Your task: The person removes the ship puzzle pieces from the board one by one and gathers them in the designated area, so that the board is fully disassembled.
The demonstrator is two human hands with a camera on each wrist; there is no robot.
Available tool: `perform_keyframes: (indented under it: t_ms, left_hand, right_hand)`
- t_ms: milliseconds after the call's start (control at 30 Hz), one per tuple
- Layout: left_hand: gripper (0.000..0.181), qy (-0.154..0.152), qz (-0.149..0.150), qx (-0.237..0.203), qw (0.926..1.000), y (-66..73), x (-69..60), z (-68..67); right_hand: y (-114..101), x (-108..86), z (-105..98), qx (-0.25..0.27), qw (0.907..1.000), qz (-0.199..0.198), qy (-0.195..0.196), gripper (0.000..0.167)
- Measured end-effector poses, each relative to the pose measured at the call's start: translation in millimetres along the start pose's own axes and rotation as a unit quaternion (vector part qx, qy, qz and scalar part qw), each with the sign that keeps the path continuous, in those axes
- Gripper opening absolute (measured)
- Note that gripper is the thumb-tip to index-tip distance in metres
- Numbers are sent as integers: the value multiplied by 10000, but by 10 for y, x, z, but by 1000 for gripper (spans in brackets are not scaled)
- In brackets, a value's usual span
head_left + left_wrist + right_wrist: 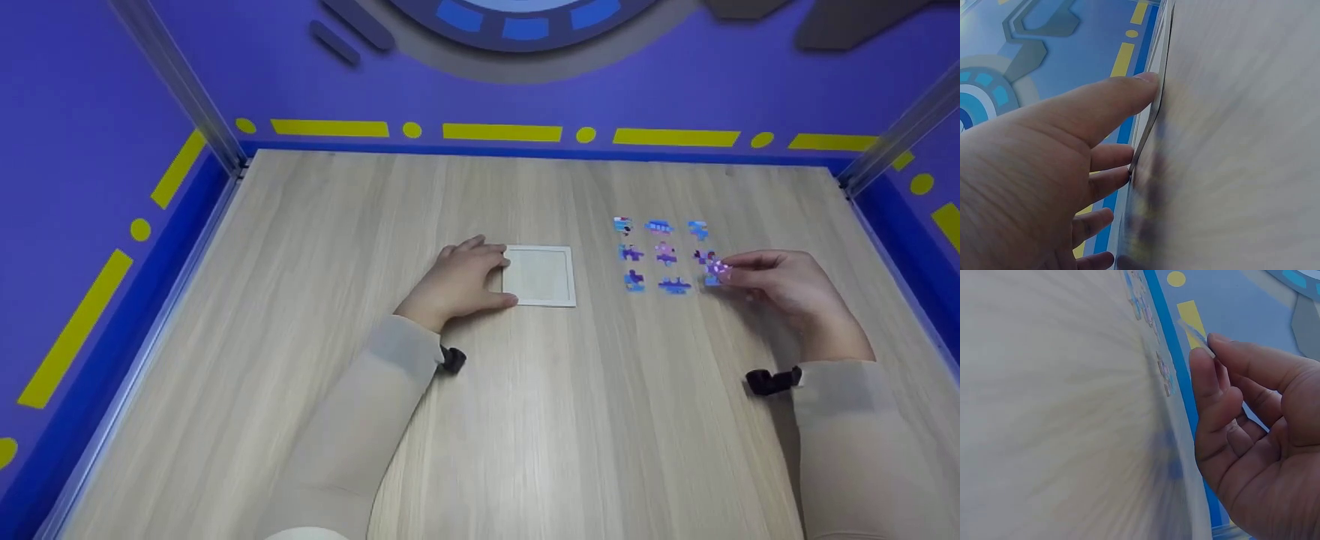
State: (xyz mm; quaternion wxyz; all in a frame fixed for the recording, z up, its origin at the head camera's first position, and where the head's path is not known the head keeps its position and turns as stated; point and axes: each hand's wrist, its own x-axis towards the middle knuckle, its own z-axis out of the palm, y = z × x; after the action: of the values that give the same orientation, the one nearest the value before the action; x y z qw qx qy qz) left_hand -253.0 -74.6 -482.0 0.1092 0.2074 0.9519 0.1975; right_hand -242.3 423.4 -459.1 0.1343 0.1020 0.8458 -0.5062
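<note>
A square white puzzle tray [538,276] with a raised rim lies flat on the table. My left hand [469,277] holds it by its left side, thumb at the near corner and fingertips at the far one. In the left wrist view the thumb [1123,98] touches the tray's edge. My right hand [787,289] pinches a shiny pink-purple jigsaw piece [719,270] between thumb and forefinger. The right wrist view shows that piece [1195,334] edge-on, raised off the table. Several glittery jigsaw pieces [665,253] lie apart in rows just left of the right hand.
The pale wood-grain table [525,420] is bounded by a purple-blue back wall [525,105] and side walls, with metal posts [176,82] at the corners. Black wrist mounts [772,381] sit at the cuffs of both sleeves.
</note>
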Motion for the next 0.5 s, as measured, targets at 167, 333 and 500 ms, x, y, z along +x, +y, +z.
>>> perform_keyframes:
  t_ms: [167,333,500]
  left_hand:
    - [72,23,18,-13,10000,-2,7,6]
    - [71,34,30,-12,10000,-1,8,4]
    - [71,44,36,-2,10000,-1,8,9]
  right_hand:
    - [24,12,20,-492,9988,1,-3,44]
    - [32,2,42,-964,9953,-9,29,54]
    - [16,-2,58,-1454,9893,-126,89,55]
